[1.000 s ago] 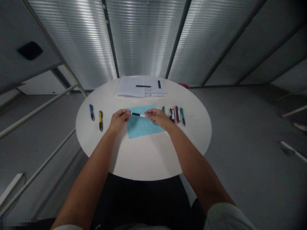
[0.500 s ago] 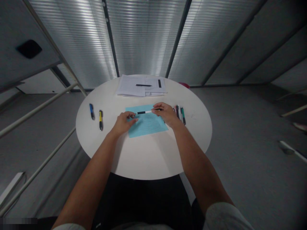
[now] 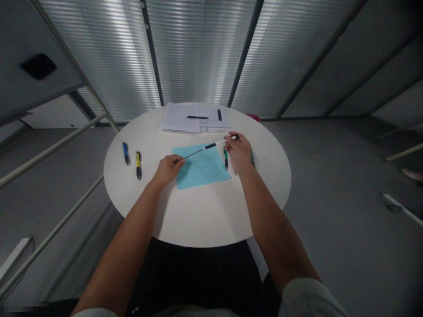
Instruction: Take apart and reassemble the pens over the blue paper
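Above the blue paper sheet (image 3: 201, 171), a white and black pen barrel (image 3: 215, 144) is held by its upper right end in my right hand (image 3: 239, 152). A thin dark refill (image 3: 194, 153) runs from the barrel's lower left end to my left hand (image 3: 168, 168), whose thumb and fingers are pinched on it over the sheet's left edge. The refill's far tip, if it goes into the barrel, is hidden. Just under my right hand lies a green and black pen (image 3: 225, 158); other pens beside it are mostly covered by the hand.
The round white table (image 3: 205, 220) carries a blue pen (image 3: 126, 153) and a yellow pen (image 3: 138, 165) at the left. White papers (image 3: 181, 119) with a dark pen (image 3: 197, 117) on top lie at the back. A metal rail (image 3: 56, 147) stands left of the table.
My right hand has moved up and to the right with the barrel, away from my left hand. The thin refill now shows between them. My left fingers have closed together.
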Motion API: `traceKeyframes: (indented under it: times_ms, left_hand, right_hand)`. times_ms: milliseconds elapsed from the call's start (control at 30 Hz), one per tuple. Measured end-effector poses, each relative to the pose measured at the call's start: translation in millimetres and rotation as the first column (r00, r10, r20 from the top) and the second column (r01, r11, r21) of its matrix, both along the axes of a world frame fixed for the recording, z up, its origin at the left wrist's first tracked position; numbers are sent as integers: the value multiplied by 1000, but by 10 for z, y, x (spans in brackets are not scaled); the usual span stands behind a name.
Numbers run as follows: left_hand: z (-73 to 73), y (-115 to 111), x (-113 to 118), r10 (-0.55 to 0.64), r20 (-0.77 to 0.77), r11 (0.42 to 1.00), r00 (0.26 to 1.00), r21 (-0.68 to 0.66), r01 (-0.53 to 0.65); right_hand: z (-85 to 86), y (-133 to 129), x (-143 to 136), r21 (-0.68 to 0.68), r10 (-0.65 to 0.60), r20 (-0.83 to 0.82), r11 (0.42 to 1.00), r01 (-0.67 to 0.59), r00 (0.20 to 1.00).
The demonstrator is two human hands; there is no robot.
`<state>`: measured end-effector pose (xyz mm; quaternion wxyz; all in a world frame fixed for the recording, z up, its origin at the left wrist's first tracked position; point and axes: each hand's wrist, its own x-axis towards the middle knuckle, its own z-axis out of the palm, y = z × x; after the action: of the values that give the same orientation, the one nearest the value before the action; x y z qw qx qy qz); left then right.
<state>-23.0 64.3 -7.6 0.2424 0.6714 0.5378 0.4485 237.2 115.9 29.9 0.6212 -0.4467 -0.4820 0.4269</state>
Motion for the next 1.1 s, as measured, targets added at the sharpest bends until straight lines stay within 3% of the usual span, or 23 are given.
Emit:
traceKeyframes:
  times_ms: [100, 233, 400, 467, 633, 767, 867, 967, 1100]
  left_hand:
    - [22, 1, 3, 7, 16, 1000, 1000, -22, -6]
    - [45, -1, -9, 82, -87, 996, 993, -36, -85]
    - [8, 16, -37, 164, -137, 985, 977, -39, -171]
    - [1, 17, -37, 162, -114, 985, 980, -39, -168]
    - [30, -2, -18, 147, -105, 987, 984, -49, -152]
    - [30, -2, -21, 143, -110, 987, 984, -56, -150]
    - [3, 13, -35, 145, -113, 987, 983, -54, -152]
    - [-16, 20, -43, 142, -111, 988, 984, -43, -147]
    - [1, 9, -36, 137, -150, 987, 979, -62, -147]
  right_hand:
    - [29, -51, -4, 120, -95, 144, 990, 78, 985]
    - [40, -171, -69, 230, -159, 346, 970, 81, 924]
    - [23, -259, -169, 194, -35, 527, 978, -80, 849]
    - [36, -279, -188, 183, -21, 524, 979, -88, 852]
    - [74, -258, -172, 229, -138, 351, 972, 58, 926]
    - [20, -150, -140, 210, -163, 250, 971, 111, 955]
    - [-71, -78, -122, 202, -174, 305, 973, 115, 936]
    - [-181, -51, -111, 220, -150, 548, 975, 32, 823]
    - [-291, -72, -90, 145, -24, 844, 972, -186, 536]
